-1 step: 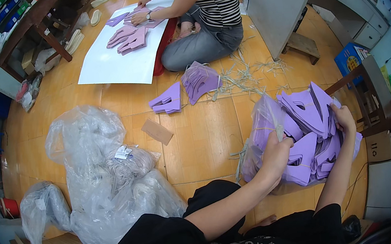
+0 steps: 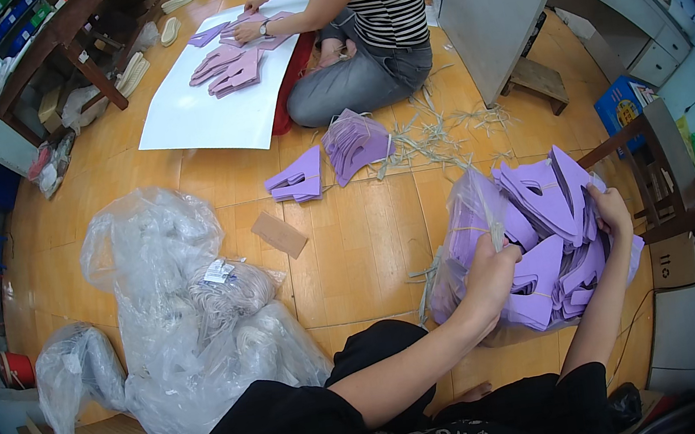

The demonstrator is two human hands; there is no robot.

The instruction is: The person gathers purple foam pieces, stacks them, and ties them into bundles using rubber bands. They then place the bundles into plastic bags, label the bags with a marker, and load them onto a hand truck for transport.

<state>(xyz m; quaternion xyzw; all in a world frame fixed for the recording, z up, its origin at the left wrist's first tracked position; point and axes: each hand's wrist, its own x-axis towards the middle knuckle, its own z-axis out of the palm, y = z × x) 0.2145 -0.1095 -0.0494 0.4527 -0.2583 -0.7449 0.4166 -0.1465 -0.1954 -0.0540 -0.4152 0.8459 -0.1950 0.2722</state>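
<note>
A clear plastic bag stands on the floor at my right, its mouth spread open. It is full of purple cut-out sheet pieces, some stacked in banded bundles. My left hand is closed on the bag's near-left rim, its fingers pinching the film. At the opposite side my right hand curls round the bag's right edge, up against the upright purple pieces; its fingertips are partly hidden. Beyond the bag, a fanned purple stack and a smaller purple bundle lie on the floor.
A co-worker sits on the floor by a white sheet bearing more purple pieces. Crumpled clear plastic bags fill the left side, beside a brown card piece. A wooden chair stands at the right. Straw-like strips litter the floor.
</note>
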